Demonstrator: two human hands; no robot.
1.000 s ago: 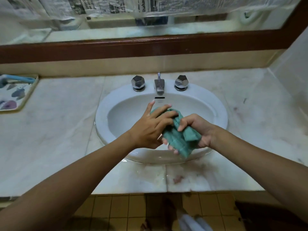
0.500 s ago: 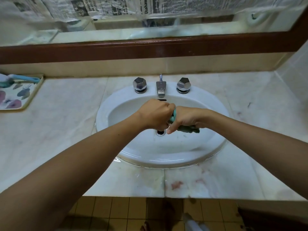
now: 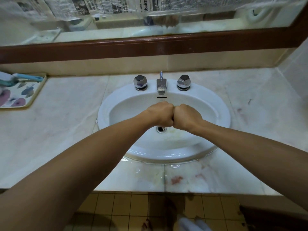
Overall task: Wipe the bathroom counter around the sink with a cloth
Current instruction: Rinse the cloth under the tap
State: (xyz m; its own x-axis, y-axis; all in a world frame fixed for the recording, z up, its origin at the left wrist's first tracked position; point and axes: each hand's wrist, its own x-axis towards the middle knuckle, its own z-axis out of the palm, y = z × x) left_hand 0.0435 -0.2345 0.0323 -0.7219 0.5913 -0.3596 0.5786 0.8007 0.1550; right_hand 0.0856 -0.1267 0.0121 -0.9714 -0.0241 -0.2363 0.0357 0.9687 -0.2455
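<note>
One white sink (image 3: pixel 222 114) in stained marble counter (image 3: pixel 58 130), mirror (image 3: pixel 200 25) behind

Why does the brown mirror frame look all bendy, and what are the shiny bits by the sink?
Head view: the wide-angle lens bows the mirror frame and the edge of the counter. Also in the head view, light glints off wet patches in front of the sink and off the chrome knobs; the floor is dim; the newspaper looks smeary.

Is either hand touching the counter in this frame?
No: the left hand and right hand are fists pressed together over the sink basin, above the drain, clear of the counter.
</note>
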